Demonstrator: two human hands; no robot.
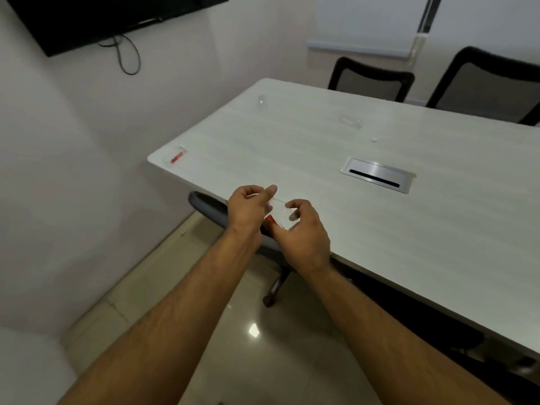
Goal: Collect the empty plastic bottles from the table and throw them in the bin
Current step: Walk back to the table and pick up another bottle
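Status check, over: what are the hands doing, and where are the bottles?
Both hands, left and right, grip one clear bottle over the table edge. Three more bottles lie on the table. No bin in view.

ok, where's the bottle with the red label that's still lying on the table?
In the head view, the red-label bottle lies on its side at the table's near-left corner, left of the cable hatch, beyond the left hand.

held bottle (pixel 279 213) at table (pixel 292 147) near edge | second bottle (pixel 177 156) left corner | two bottles far side
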